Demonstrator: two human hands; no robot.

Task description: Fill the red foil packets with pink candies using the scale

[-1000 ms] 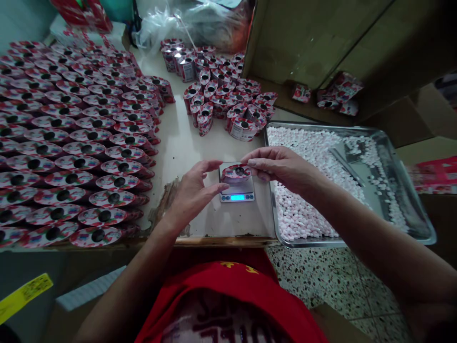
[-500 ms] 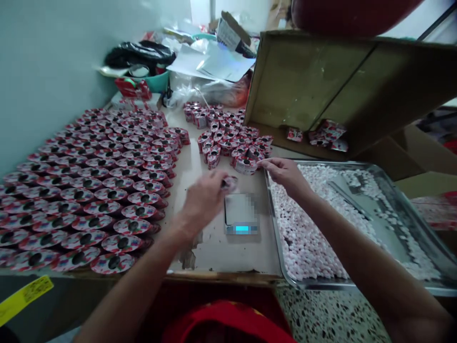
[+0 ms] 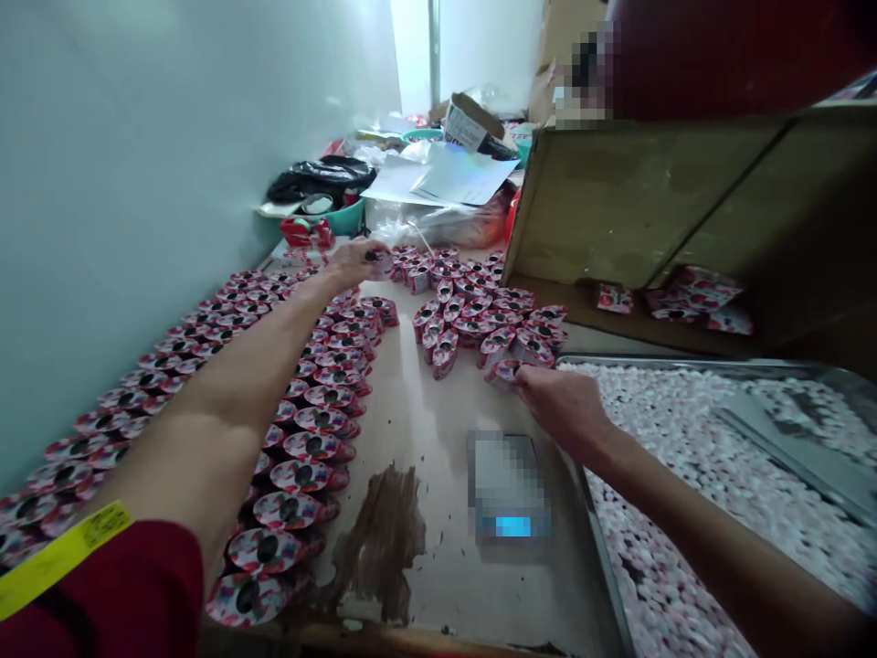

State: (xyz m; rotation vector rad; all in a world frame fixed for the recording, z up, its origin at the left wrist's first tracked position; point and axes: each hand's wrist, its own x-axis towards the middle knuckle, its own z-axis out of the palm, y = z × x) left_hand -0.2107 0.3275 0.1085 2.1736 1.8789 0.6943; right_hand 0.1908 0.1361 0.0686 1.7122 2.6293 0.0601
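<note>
My left hand (image 3: 351,262) reaches far forward over the back of the long rows, its fingers closed on a small red-and-white printed packet (image 3: 379,265) with an oval, open top. My right hand (image 3: 565,402) is at the near edge of a looser cluster of the same packets (image 3: 472,324). Its fingertips pinch one packet (image 3: 505,369), which stands on the table. Below and between the hands lies a small scale (image 3: 505,475) with a lit blue display. The tight rows of packets (image 3: 301,475) fill the left side, partly hidden by my left forearm.
A metal tray (image 3: 603,557) of small whitish pieces (image 3: 658,457) stands at the right, with a flat scoop-like tool (image 3: 787,457) in it. Behind it, a cardboard box (image 3: 617,201) on its side holds several packets. Bags, papers and a green basin (image 3: 343,219) crowd the back.
My left hand has carried a packet from beside the scale forward to the far end of the rows. My right hand has taken hold of a packet. The camera view has shifted.
</note>
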